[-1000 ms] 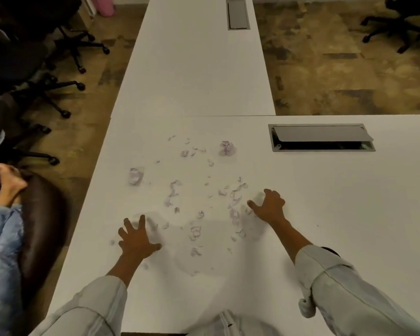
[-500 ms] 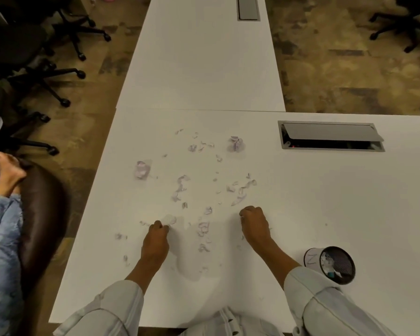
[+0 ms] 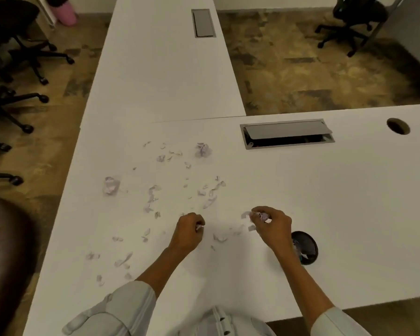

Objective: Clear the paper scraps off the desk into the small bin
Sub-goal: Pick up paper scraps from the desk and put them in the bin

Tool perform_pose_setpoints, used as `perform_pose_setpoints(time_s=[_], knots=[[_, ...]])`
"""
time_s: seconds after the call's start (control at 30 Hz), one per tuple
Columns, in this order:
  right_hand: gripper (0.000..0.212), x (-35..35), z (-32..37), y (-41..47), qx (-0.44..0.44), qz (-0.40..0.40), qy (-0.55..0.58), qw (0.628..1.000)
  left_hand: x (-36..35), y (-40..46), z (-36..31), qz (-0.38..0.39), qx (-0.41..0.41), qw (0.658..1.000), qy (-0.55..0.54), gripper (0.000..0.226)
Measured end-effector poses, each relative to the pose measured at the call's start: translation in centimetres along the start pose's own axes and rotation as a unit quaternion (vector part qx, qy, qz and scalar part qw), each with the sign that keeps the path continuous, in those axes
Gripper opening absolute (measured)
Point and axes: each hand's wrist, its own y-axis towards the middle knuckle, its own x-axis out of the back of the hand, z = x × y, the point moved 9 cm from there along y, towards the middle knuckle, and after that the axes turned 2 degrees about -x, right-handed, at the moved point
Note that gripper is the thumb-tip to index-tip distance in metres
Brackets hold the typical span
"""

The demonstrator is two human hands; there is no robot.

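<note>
- Left hand [image 3: 188, 232]: fingers curled into a loose fist low over the desk [image 3: 349, 214], a small bit of pale paper showing at the fingertips.
- Right hand [image 3: 272, 225]: raised slightly, fingers bunched around a clump of paper scraps [image 3: 261, 216]; a few pieces stick out on the thumb side.
- Hands sit near each other but apart, with loose scraps [image 3: 220, 237] on the desk between them.
- Small bin [image 3: 307, 248]: dark, round, open top, on the desk just right of the right wrist (partly hidden by the forearm); some paper visible inside.
- More scraps scattered over the desk ahead and to the left, including two crumpled balls [image 3: 202, 149], [image 3: 110, 185].
- Cable tray flap [image 3: 286, 132] propped open beyond the right hand.
</note>
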Motion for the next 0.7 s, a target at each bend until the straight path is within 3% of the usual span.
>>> perform_pose_setpoints(time_s=[0.1, 0.23, 0.37, 0.53, 0.7], knots=[[0.004, 5.2, -1.3, -1.4, -0.030, -0.050, 0.046, 0.997, -2.7, 0.7, -5.0, 0.015, -0.036, 0.998, -0.047, 0.010], [0.010, 10.9, -3.4, -2.8, -0.038, -0.125, 0.001, 0.991, -7.0, 0.4, -12.0, 0.041, -0.064, 0.989, -0.125, 0.010], [0.008, 12.3, -5.7, -3.3, -0.065, -0.097, -0.036, 0.992, -11.5, -0.5, -17.1, 0.090, -0.064, 0.977, -0.181, 0.013], [0.017, 13.3, -6.7, -3.0, -0.069, -0.072, -0.032, 0.994, -15.2, -1.8, -19.3, 0.202, -0.044, 0.946, -0.250, 0.043], [0.019, 14.3, -6.1, -2.9, -0.061, -0.089, -0.024, 0.994, -13.5, -1.4, -16.4, 0.182, -0.065, 0.967, -0.164, 0.071]])
